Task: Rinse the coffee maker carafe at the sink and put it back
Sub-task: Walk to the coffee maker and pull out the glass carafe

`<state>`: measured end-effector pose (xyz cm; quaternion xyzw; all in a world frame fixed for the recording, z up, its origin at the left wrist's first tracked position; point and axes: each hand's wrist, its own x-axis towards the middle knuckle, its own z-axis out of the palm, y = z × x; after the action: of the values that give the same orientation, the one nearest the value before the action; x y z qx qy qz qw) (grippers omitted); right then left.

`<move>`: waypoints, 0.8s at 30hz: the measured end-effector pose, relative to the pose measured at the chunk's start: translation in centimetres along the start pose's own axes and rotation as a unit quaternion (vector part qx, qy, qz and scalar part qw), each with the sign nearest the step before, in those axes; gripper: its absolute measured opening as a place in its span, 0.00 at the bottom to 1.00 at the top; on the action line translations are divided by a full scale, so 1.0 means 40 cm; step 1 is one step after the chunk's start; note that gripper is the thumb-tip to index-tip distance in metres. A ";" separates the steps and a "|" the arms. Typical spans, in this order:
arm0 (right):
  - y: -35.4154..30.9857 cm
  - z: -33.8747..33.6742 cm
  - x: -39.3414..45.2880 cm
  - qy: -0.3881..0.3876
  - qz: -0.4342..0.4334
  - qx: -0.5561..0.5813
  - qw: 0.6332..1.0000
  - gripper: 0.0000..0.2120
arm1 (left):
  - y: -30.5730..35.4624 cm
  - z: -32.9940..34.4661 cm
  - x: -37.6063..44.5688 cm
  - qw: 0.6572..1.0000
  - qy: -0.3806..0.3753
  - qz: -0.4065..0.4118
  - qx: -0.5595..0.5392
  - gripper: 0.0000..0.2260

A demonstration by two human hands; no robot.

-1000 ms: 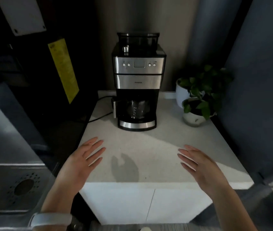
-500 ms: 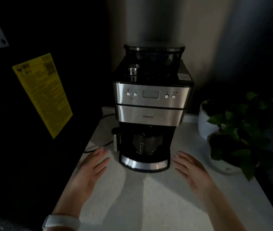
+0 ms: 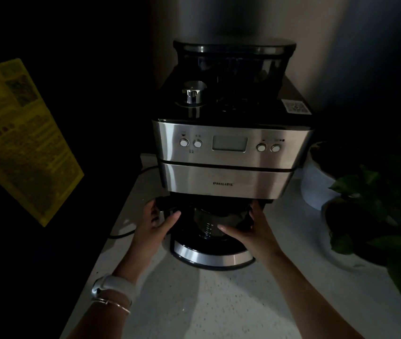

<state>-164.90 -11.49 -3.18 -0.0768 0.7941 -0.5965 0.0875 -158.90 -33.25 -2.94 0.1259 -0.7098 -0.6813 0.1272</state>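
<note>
The glass carafe (image 3: pixel 208 222) sits on the warming plate inside the steel and black coffee maker (image 3: pixel 226 178) at the back of the white counter. Its dark handle sticks out to the left. My left hand (image 3: pixel 151 230) is wrapped around that handle, thumb in front and fingers behind. On the carafe's right side, my right hand (image 3: pixel 252 234) cups the glass, with the thumb across the front and the fingers reaching into the bay. The light is dim, and the carafe's lid is hidden under the machine's brew head.
A leafy plant (image 3: pixel 380 206) in a pot and a white pot (image 3: pixel 314 184) stand close on the right. A black cord (image 3: pixel 121 234) runs off the machine's left side. A yellow sheet (image 3: pixel 23 138) hangs on the dark wall at left. Bare speckled counter (image 3: pixel 219 304) lies in front.
I have moved closer to the machine. Both hands went forward from the bare counter into the bay; the left closed around the carafe handle and the right came against the glass.
</note>
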 end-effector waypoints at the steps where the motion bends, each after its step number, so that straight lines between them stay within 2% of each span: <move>1: 0.000 0.009 0.001 0.003 -0.010 -0.007 1.000 0.44 | -0.001 0.003 0.007 1.000 0.004 -0.003 0.001 0.28; 4: 0.010 0.032 0.003 0.023 -0.029 -0.005 0.999 0.51 | -0.002 0.009 0.019 0.999 0.019 -0.006 0.042 0.23; 8: 0.011 0.045 -0.001 0.042 -0.038 -0.012 0.998 0.55 | -0.008 0.012 0.032 0.995 0.021 0.010 0.094 0.14; 14: 0.004 0.036 0.013 0.049 -0.051 -0.030 0.997 0.53 | -0.005 0.026 0.026 0.998 0.025 0.058 0.023 0.02; 16: 0.003 0.032 0.014 0.052 -0.051 -0.035 0.997 0.52 | -0.009 0.025 0.025 0.998 0.036 0.048 -0.003 0.07; 19: 0.008 0.036 0.000 0.048 -0.026 -0.008 0.998 0.56 | -0.011 0.018 0.011 0.997 0.068 0.040 -0.007 0.06; 22: 0.015 0.042 -0.022 0.020 -0.004 0.053 0.998 0.62 | -0.007 0.006 -0.013 0.997 0.070 0.043 -0.003 0.15; 24: 0.018 0.044 -0.042 0.005 -0.016 0.076 0.997 0.56 | -0.011 -0.005 -0.033 0.996 0.071 0.044 0.009 0.18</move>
<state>-162.88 -12.56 -4.29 -0.0800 0.7455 -0.6570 0.0793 -157.58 -32.97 -3.37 0.1440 -0.7101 -0.6576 0.2063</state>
